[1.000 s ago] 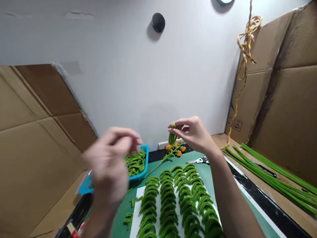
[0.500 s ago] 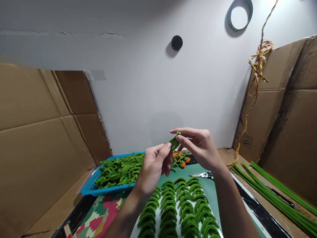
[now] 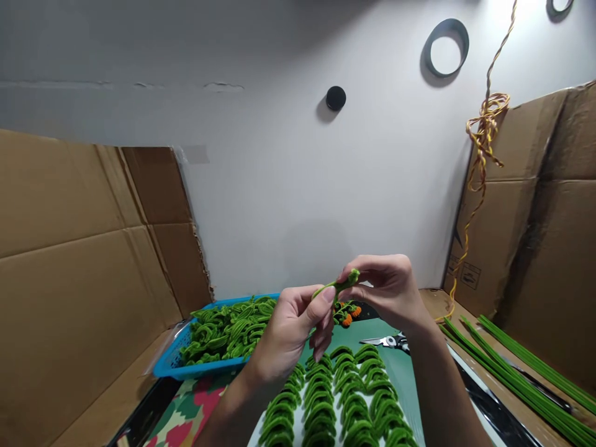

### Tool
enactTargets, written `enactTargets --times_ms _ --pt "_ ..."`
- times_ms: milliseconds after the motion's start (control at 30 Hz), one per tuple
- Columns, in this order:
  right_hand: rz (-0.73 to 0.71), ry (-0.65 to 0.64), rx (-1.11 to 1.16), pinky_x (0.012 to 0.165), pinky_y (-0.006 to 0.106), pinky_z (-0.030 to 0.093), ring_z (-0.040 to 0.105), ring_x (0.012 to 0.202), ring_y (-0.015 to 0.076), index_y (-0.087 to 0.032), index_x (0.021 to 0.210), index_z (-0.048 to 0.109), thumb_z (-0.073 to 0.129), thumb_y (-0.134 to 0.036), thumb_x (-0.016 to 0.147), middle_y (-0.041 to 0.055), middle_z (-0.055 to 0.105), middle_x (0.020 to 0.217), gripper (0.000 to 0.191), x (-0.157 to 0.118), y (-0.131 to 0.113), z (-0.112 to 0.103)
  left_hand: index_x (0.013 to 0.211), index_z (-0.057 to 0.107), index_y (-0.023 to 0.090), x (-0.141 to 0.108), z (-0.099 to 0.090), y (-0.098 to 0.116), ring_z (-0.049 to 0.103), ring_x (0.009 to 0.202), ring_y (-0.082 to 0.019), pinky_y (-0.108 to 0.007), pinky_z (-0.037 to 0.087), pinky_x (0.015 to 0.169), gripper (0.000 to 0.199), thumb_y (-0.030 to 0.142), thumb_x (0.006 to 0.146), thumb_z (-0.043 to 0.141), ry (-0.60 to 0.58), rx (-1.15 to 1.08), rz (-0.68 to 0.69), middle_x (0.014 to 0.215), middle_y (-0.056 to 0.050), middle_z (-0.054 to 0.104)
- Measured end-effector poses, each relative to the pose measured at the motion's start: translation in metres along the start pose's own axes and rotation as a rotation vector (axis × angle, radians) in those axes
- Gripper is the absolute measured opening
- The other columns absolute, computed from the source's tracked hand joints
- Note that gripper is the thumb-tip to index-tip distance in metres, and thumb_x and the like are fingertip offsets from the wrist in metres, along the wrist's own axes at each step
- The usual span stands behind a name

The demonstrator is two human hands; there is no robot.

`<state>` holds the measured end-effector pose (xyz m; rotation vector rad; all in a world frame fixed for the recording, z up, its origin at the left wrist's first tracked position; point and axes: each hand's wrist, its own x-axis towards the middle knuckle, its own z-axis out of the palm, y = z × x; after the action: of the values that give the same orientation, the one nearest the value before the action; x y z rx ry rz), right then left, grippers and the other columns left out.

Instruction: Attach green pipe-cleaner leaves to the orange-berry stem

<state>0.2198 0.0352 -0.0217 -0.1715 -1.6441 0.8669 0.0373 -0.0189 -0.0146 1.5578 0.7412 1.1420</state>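
Between my two hands is a small fuzzy green piece (image 3: 347, 283), its tip pointing up to the right. My left hand (image 3: 295, 323) pinches its lower end between thumb and fingers. My right hand (image 3: 386, 288) has thumb and index finger closed around its upper part, just below the tip. Below my hands, curved green pieces (image 3: 319, 406) lie in several rows on a white sheet. To the left, a blue basket (image 3: 186, 372) holds a heap of similar green pieces (image 3: 233, 329).
Scissors (image 3: 386, 341) lie on the green mat (image 3: 405, 372). Orange and green flower pieces (image 3: 348, 316) sit behind my hands. Long green stems (image 3: 516, 372) lie at the right, near a cardboard wall (image 3: 559, 236). A twisted yellow cord (image 3: 484, 130) hangs there.
The green piece has tilted from steep to flatter, its tip now further right. My right hand's fingers have closed on it from a looser hold. The view has tipped slightly upward.
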Motion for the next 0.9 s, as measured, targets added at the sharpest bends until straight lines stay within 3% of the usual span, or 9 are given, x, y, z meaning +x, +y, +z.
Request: enactTargets --times_ms 167,400,567,733,900 --pt "0.014 -0.054 -0.084 0.064 0.019 0.057 0.067 0.069 0.0091 -0.02 0.083 0.078 0.088 -0.01 0.075 -0.0015 0.074 0.077 0.017 -0.002 -0.007 -0.006 0.064 0.054 0.015 -0.009 -0.007 0.013 0.045 0.05 -0.005 -0.018 0.037 0.051 0.05 0.052 0.098 0.061 -0.046 0.306 -0.017 0.054 0.004 0.053" --pt "0.112 -0.066 -0.102 0.063 0.017 0.059 0.072 0.07 0.0099 -0.023 0.094 0.081 0.084 -0.019 0.082 -0.0011 0.077 0.081 0.013 -0.002 -0.017 -0.006 0.073 0.069 0.017 -0.013 -0.016 0.02 0.054 0.059 -0.006 -0.019 0.04 0.06 0.035 0.044 0.095 0.066 0.078 0.545 0.025 0.063 0.003 0.064" --pt "0.124 -0.029 -0.168 0.061 0.017 0.058 0.071 0.067 0.0099 -0.023 0.096 0.082 0.083 -0.022 0.084 -0.0008 0.077 0.079 0.012 -0.002 -0.019 -0.004 0.081 0.069 0.019 -0.011 -0.018 0.012 0.057 0.055 -0.006 -0.017 0.044 0.056 0.027 0.045 0.091 0.072 0.194 0.533 0.124 0.062 0.005 0.063" --pt "0.058 0.024 -0.226 0.065 0.02 0.061 0.074 0.072 0.0125 -0.024 0.097 0.082 0.085 -0.026 0.082 0.0001 0.08 0.086 0.016 -0.001 -0.018 0.006 0.1 0.07 0.022 -0.009 -0.015 0.002 0.06 0.049 -0.007 -0.016 0.045 0.049 0.026 0.04 0.085 0.081 0.425 0.44 0.328 0.057 0.006 0.067" --pt "-0.041 0.057 -0.31 0.069 0.024 0.065 0.076 0.074 0.0134 -0.024 0.097 0.08 0.084 -0.025 0.084 -0.0004 0.081 0.092 0.014 -0.001 -0.016 0.023 0.088 0.068 0.018 -0.006 -0.011 -0.003 0.055 0.042 -0.008 -0.017 0.041 0.041 0.03 0.048 0.09 0.075 0.485 0.242 0.339 0.052 0.003 0.065"
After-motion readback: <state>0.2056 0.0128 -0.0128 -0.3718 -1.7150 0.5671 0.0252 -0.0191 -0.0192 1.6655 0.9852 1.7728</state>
